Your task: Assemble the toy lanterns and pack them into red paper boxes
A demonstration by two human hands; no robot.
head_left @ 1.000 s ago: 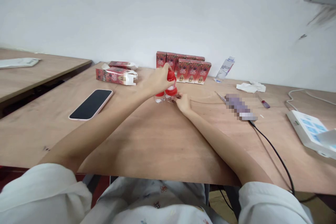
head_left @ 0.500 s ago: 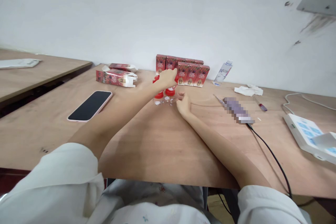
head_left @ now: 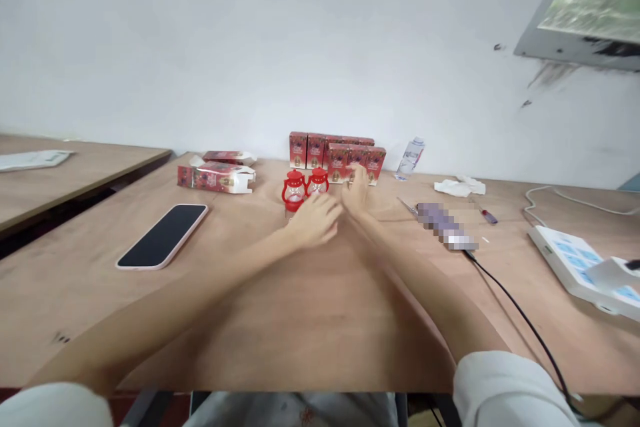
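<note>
Two small red lanterns with clear bodies stand side by side: a left lantern (head_left: 295, 188) and a right lantern (head_left: 317, 180). My left hand (head_left: 316, 219) is just in front of them, hiding their lower parts; its fingers are loosely bent and apart, with nothing visible in them. My right hand (head_left: 355, 192) reaches up to the front row of small red printed boxes (head_left: 339, 161). Its fingers are stretched out over the middle box's face, and whether they touch it I cannot tell. More red boxes (head_left: 299, 149) stand upright in a row behind.
Opened red cartons (head_left: 210, 177) lie at the back left, above a phone (head_left: 164, 237). To the right are a clear bottle (head_left: 411, 159), white tissue (head_left: 460, 186), a screwdriver (head_left: 489, 216), a blurred-out device (head_left: 445, 225) on a black cable and a white power strip (head_left: 583, 263).
My left hand has come down from the lanterns toward me, uncovering their tops. My right hand has moved up from beside the lanterns to the front boxes. The view has tilted upward.
</note>
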